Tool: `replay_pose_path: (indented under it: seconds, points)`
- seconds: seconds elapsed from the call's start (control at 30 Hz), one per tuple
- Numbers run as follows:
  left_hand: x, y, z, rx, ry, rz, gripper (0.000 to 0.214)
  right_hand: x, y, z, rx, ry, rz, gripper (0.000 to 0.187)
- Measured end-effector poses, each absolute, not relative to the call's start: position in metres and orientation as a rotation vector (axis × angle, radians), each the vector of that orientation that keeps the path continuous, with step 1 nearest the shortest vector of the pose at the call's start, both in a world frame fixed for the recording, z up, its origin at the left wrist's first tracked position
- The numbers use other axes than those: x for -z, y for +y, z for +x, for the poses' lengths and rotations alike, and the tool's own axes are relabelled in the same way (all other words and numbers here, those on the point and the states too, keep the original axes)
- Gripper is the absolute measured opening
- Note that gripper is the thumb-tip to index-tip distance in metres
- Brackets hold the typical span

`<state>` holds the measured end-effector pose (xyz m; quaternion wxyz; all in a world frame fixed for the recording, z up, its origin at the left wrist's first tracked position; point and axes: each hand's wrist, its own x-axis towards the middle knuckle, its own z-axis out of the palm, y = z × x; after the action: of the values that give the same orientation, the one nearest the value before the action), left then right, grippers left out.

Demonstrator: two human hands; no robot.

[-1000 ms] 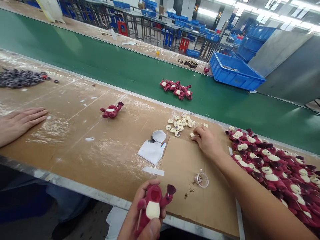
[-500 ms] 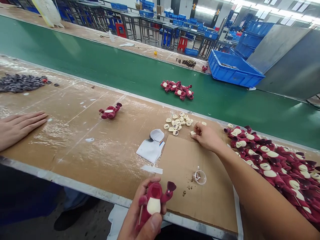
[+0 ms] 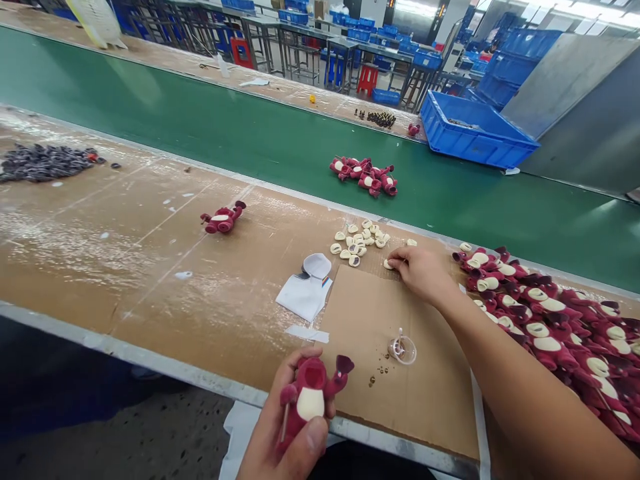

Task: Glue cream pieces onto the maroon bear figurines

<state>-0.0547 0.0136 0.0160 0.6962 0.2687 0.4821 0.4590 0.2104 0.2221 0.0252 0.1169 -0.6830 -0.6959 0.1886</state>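
Observation:
My left hand [image 3: 295, 427] is closed round a dark red flocked toy figure [image 3: 311, 400] with a cream belly and a hollow opening on top, held at the table's front edge. My right hand [image 3: 417, 270] reaches over the cardboard sheet [image 3: 360, 313], thumb and fingers pinched on a small cream oval piece [image 3: 388, 265]. Several similar cream pieces [image 3: 367, 235] lie loosely just left of these fingertips. Below that hand a small clear cup [image 3: 407, 351] with a white stick in it stands on the cardboard, brown drops beside it.
Many dark red figures with cream parts [image 3: 550, 313] are heaped at the right. One figure [image 3: 223, 219] lies alone left of centre, and several lie on the green belt [image 3: 280, 143]. White papers [image 3: 304, 293], a dark grey pile [image 3: 47, 163] and a blue crate [image 3: 475, 137] are also in view.
Another person's hand at the left edge has gone out of view. My right fingers have closed in on the cream piece. My left hand keeps its hold on the figure; the view has shifted slightly.

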Motion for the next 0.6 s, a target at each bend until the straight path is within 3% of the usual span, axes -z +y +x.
replay_pose_path:
  seconds: [0.17, 0.33, 0.43, 0.6]
  points:
    - [-0.024, 0.012, -0.047, -1.06, 0.96, 0.631, 0.065, -0.043, 0.205, 0.199, -0.562, -1.91, -1.877, 0.023]
    - [-0.03, 0.008, -0.037, -1.073, 0.987, 0.649, 0.067, -0.072, 0.108, 0.158, -0.69, -1.809, -1.506, 0.021]
    - [-0.03, 0.007, -0.029, -1.093, 0.998, 0.765, 0.069, -0.069, 0.057, 0.134, -0.829, -1.617, -1.283, 0.015]
    - [-0.028, 0.007, -0.02, -1.132, 1.036, 0.951, 0.067, -0.055, 0.039, 0.124, -0.85, -1.571, -1.278, 0.014]
